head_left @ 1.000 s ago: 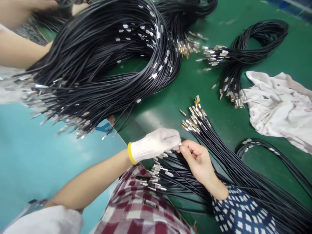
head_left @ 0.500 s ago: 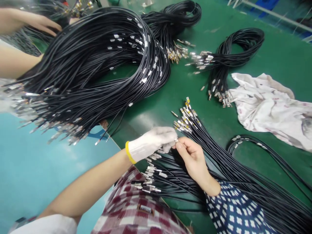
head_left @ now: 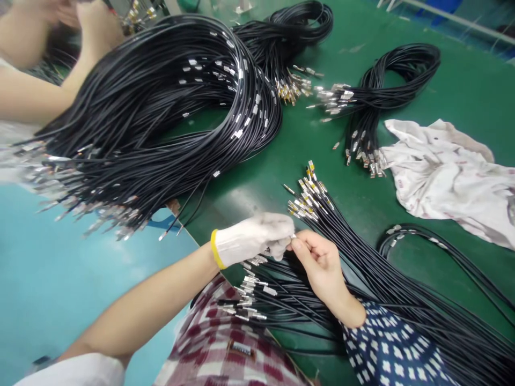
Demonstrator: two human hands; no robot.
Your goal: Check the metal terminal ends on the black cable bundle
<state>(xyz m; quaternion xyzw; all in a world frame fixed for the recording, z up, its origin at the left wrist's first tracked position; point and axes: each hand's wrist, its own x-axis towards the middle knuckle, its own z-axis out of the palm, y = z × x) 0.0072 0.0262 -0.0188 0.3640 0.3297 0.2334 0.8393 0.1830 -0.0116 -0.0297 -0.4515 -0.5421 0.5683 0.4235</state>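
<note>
My left hand (head_left: 257, 238) wears a white glove with a yellow cuff, and its fingers are pinched together. My bare right hand (head_left: 319, 262) meets it fingertip to fingertip, and between them they hold the small metal terminal (head_left: 293, 236) of a black cable. Both hands hover over a bundle of black cables (head_left: 362, 268) with metal ends that lies on the green table (head_left: 462, 91) and runs off to the lower right. A second fan of terminals (head_left: 249, 292) lies just below my left hand.
A large coil of black cables (head_left: 153, 107) fills the upper left, hanging over the table edge. Two smaller coils (head_left: 386, 80) lie at the back. A crumpled white cloth (head_left: 450, 177) sits at right. Another person's arms (head_left: 36, 91) work at the far left.
My hands have stayed pinched on the terminal with barely any shift. The other person's hands at the upper left have lifted and moved.
</note>
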